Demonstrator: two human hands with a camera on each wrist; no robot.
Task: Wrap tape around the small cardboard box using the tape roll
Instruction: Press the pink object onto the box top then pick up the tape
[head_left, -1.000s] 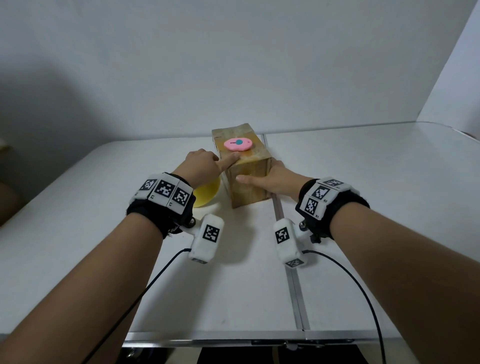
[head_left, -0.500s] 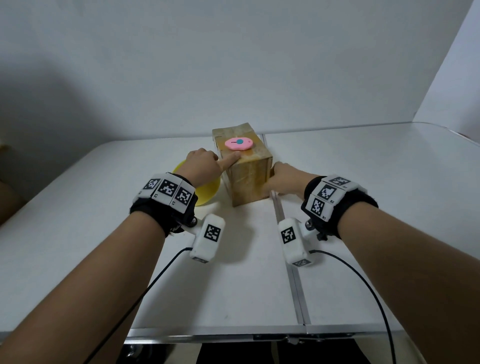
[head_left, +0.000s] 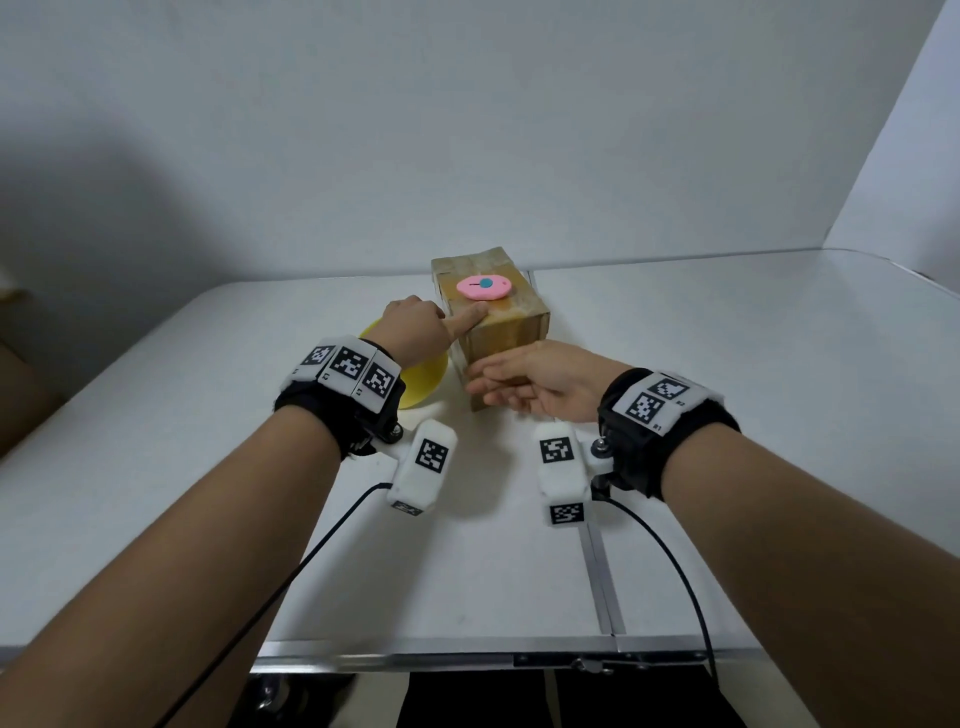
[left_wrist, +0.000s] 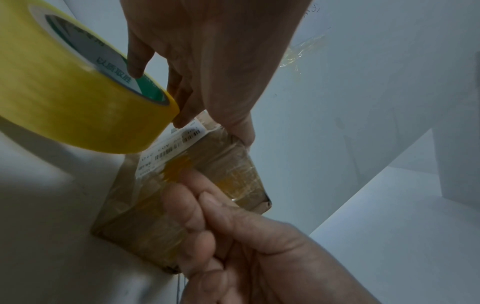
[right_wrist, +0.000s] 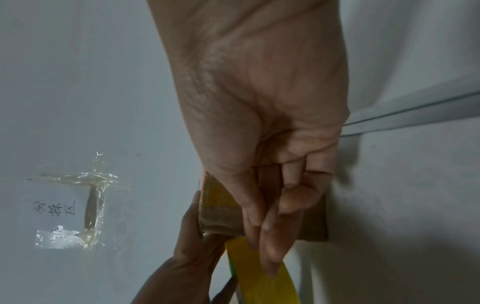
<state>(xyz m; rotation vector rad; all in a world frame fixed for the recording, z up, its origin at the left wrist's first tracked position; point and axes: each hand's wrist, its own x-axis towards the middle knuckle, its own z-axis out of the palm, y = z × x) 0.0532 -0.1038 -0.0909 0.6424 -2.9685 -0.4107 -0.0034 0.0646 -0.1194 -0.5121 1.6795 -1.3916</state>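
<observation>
The small cardboard box (head_left: 511, 325) stands upright mid-table, glossy with yellowish tape. My left hand (head_left: 415, 332) is at its left side; the index finger presses the box's top front edge while the other fingers hook into the core of the yellow tape roll (left_wrist: 64, 92), held just left of the box. My right hand (head_left: 524, 376) lies across the near face of the box, fingers straight and pointing left, pressing flat on the taped cardboard (right_wrist: 314, 222). In the right wrist view the roll (right_wrist: 259, 277) shows beyond those fingers.
A pink oval cutter (head_left: 483, 287) with a blue button lies on top of the box. Crumpled clear tape (right_wrist: 83, 205) is stuck to the white wall behind. A metal seam (head_left: 597, 571) runs down the white table toward its front edge. Walls close the back and right.
My right hand was on the box's right side half a second ago and now lies across its near face, fingers reaching left. The left hand, roll and box stay put.
</observation>
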